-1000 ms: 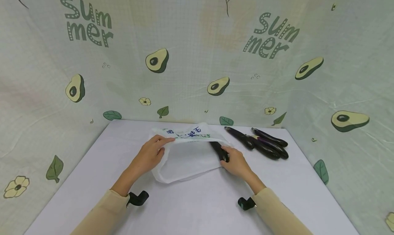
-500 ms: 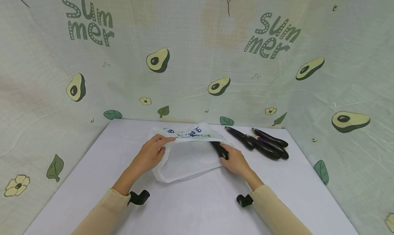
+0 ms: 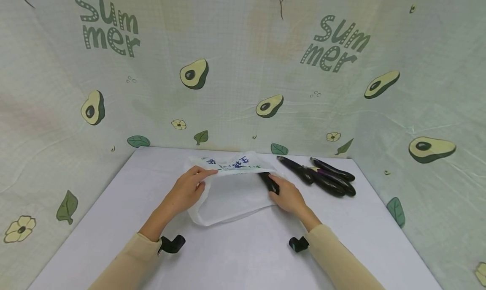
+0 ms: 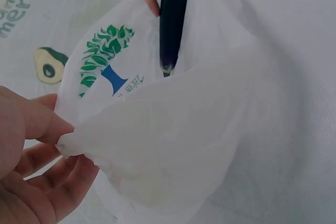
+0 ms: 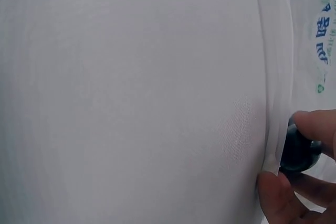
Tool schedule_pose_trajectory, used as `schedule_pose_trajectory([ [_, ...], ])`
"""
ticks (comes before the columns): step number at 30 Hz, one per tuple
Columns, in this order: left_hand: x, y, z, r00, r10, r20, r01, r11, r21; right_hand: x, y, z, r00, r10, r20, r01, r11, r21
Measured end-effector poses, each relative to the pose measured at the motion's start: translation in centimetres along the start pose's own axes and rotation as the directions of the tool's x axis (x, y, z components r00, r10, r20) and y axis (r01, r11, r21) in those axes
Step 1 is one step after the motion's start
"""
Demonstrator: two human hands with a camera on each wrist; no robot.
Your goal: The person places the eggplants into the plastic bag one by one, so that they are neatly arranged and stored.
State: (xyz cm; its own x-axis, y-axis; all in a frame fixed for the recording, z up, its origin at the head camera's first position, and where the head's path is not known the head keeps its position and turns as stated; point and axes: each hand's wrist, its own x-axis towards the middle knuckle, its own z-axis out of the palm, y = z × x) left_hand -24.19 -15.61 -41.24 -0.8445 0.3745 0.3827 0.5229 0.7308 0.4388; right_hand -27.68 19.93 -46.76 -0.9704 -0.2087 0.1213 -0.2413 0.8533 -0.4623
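Observation:
A thin white plastic bag with blue and green print lies on the table, its mouth held up. My left hand pinches the upper edge of that mouth between thumb and fingers, plain in the left wrist view. In my right hand is a long dark eggplant, gripped near its rounded end. The far end of this eggplant reaches into the bag and is covered there in the head view. In the left wrist view its narrower tip points down into the bag. Fingers of the right hand also touch the bag's rim in the right wrist view.
Several more dark eggplants lie in a loose pile at the back right of the white table. Hanging cloth printed with avocados encloses the table at the back and both sides.
My right hand has pushed the eggplant slightly forward and left, deeper into the bag. The left hand stays almost still at the bag's edge. The pile has not moved.

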Motion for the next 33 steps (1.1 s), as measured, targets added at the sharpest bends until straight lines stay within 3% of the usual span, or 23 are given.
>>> schedule_pose_trajectory([
  [9,0.2,0.2,0.0,1.000,-0.011,0.001,0.011,1.000,-0.002,-0.2,0.1,-0.5,1.000,0.015,0.018,-0.015,0.999,0.031],
  [14,0.3,0.1,0.0,1.000,-0.006,0.004,0.006,1.000,0.004,-1.4,0.3,-2.7,0.997,-0.024,0.067,0.017,0.995,0.101],
  [18,0.2,-0.1,0.0,1.000,-0.011,0.001,0.011,1.000,0.011,-2.2,1.0,-5.0,0.996,-0.077,0.053,0.070,0.989,0.128],
  [20,0.2,-0.1,-0.1,1.000,-0.014,0.002,0.014,1.000,0.014,-2.3,1.7,-6.2,0.995,-0.092,0.036,0.088,0.990,0.107],
  [26,0.2,0.0,-0.2,1.000,-0.020,0.018,0.020,1.000,0.007,-2.0,4.0,-8.7,0.999,-0.033,-0.003,0.033,0.999,0.012],
  [33,0.1,0.0,-0.1,1.000,-0.010,0.010,0.010,1.000,0.007,-0.7,6.7,-9.3,0.998,0.033,-0.052,-0.036,0.997,-0.066],
])
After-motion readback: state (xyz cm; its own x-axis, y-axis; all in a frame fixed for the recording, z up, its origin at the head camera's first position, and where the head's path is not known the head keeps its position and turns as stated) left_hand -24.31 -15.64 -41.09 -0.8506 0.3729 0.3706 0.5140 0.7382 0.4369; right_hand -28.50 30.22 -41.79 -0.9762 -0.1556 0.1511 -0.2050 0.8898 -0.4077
